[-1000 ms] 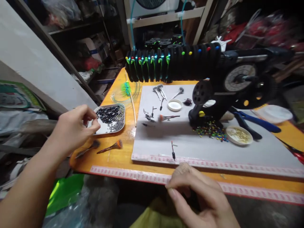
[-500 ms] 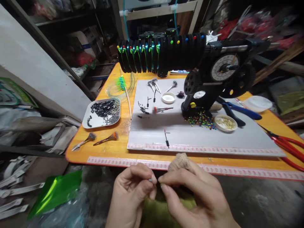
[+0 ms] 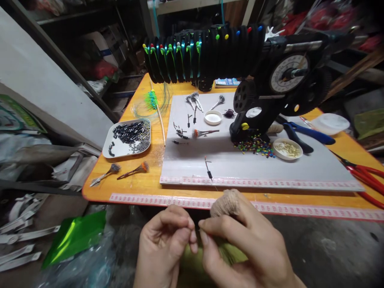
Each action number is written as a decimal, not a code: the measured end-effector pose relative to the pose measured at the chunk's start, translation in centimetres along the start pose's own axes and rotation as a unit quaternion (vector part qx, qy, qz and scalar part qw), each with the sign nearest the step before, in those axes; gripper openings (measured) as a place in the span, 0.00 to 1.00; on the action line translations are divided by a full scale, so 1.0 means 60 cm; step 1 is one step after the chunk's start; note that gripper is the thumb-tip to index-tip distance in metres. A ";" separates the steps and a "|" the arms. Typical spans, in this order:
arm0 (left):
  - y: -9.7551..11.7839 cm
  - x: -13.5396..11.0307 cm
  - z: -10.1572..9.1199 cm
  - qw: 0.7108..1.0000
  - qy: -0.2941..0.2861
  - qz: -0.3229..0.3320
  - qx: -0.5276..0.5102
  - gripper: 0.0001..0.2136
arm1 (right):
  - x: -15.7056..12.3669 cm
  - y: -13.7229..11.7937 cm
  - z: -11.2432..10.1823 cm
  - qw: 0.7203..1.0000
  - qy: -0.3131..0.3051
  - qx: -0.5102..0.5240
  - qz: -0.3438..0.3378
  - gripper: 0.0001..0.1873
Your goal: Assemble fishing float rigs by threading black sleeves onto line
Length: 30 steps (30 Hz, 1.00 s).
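My left hand [image 3: 163, 244] and my right hand [image 3: 240, 240] meet fingertip to fingertip below the near edge of the orange table [image 3: 150, 186]. Both pinch a tiny item between thumb and forefinger; it is too small to name. A tan wrap [image 3: 225, 203] covers my right thumb. On the table's left stands a white tray [image 3: 118, 150] of small black and grey pieces. A black winding machine [image 3: 255, 72] with coloured pins and green line rises at the back.
A grey mat [image 3: 258, 168] bears small brushes, a white cap [image 3: 213, 117], coloured beads [image 3: 255, 145] and a dish of gold bits [image 3: 287, 149]. Blue pliers [image 3: 309, 134] and red cutters [image 3: 364, 176] lie right. Two brushes [image 3: 120, 173] lie by the tray. Green foil [image 3: 73, 238] lies below left.
My left hand left the white tray and came down to meet my right hand below the table edge. The two hands now pinch together; the view has tilted slightly.
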<state>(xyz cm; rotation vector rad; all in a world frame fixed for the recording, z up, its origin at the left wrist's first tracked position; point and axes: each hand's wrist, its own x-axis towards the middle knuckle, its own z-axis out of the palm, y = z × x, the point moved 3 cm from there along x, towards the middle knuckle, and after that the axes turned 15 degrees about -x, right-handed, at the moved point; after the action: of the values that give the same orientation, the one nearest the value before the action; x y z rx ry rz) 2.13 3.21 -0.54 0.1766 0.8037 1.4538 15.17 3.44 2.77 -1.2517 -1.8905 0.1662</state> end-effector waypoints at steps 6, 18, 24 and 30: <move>0.003 0.001 -0.005 0.997 -0.062 0.026 0.037 0.06 | -0.001 -0.002 0.003 1.000 0.001 -0.006 -0.018 0.10; -0.004 -0.011 0.000 0.996 0.009 0.081 0.026 0.12 | -0.004 -0.005 0.008 0.997 0.023 -0.061 -0.046 0.10; -0.002 -0.016 0.000 0.992 -0.007 0.112 0.056 0.11 | -0.008 -0.004 0.010 0.995 0.024 -0.080 -0.057 0.09; -0.002 -0.017 -0.002 0.989 -0.025 0.126 0.070 0.10 | -0.007 -0.003 0.010 0.994 0.032 -0.081 -0.062 0.10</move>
<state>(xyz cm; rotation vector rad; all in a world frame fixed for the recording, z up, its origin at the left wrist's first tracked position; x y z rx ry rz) 2.23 2.20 -0.33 0.4328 0.8667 1.6237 14.68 3.19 2.26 -1.2264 -1.9502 -0.0950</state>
